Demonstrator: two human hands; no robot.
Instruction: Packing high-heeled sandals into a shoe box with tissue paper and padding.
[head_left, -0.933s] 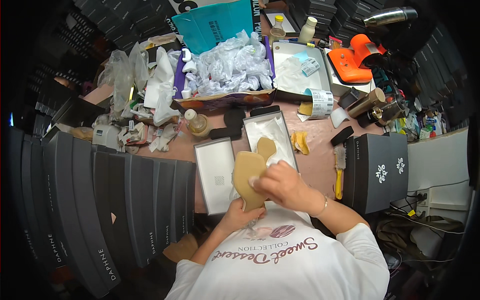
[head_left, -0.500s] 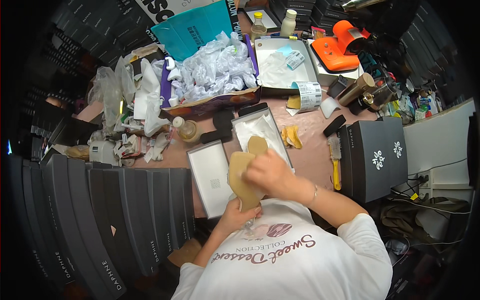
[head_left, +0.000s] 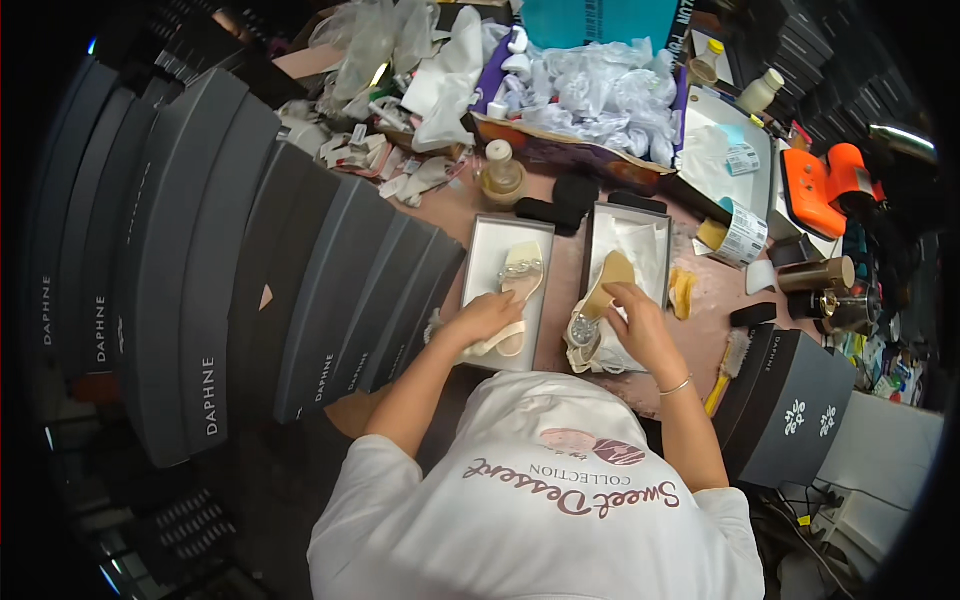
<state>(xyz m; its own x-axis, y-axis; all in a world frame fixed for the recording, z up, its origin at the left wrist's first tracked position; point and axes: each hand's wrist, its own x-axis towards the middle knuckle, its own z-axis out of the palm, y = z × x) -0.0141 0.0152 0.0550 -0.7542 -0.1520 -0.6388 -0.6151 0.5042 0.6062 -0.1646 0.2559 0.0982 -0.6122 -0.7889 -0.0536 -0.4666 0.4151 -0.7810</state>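
A cream sandal (head_left: 522, 265) with a jewelled strap lies sole down in a shallow white tray or lid (head_left: 480, 262). My left hand (head_left: 485, 318) is closed on its middle, fingers over the straps. A second sandal (head_left: 619, 268), tilted so that its tan sole shows, is at the open grey shoebox (head_left: 590, 240) to the right. My right hand (head_left: 643, 325) grips that sandal along its sole edge. Its jewelled ornament and pale straps face left, beside the near end of the box. White tissue paper (head_left: 635, 240) lines this box.
Stacked dark shoeboxes (head_left: 330, 290) stand along the left, with more boxes (head_left: 790, 400) at right. A purple carton (head_left: 600, 140) of crumpled plastic is behind. Nearby are a glass bottle (head_left: 502, 180), black sponges (head_left: 560, 208), a yellow cloth (head_left: 683, 290), a yellow-handled brush (head_left: 722, 380) and a label roll (head_left: 742, 235).
The view has swung left. My hands, earlier together around a sandal sole, are now apart. One sandal now lies in the white tray under my left hand; my right hand holds the other at the shoebox.
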